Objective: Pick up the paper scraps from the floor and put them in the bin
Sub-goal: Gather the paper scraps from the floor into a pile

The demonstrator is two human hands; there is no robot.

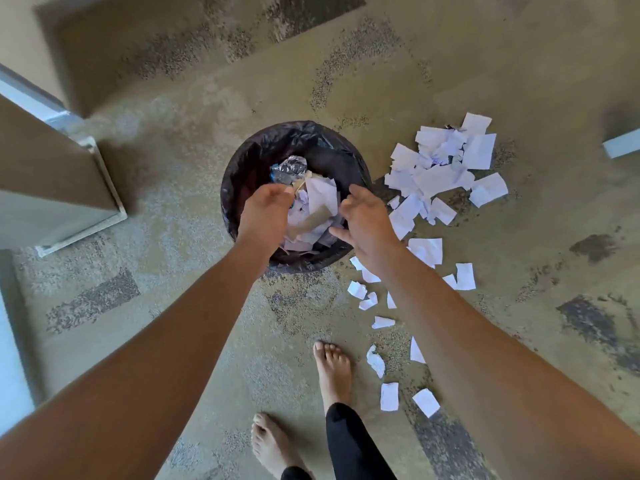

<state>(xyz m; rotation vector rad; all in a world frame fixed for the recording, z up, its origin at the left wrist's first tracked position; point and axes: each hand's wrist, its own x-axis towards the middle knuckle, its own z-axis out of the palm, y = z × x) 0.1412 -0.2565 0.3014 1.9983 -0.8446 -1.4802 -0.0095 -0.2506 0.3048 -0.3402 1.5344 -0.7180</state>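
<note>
White paper scraps lie heaped on the carpet just to the right of the bin, with a loose trail running back toward the person's feet. Both hands hover over the bin's mouth, where paper already lies. The right hand is nearer the heap, fingers spread and empty; the left hand is loosely curled, holding nothing I can see.

Empty hands over paper-filled bin
</note>
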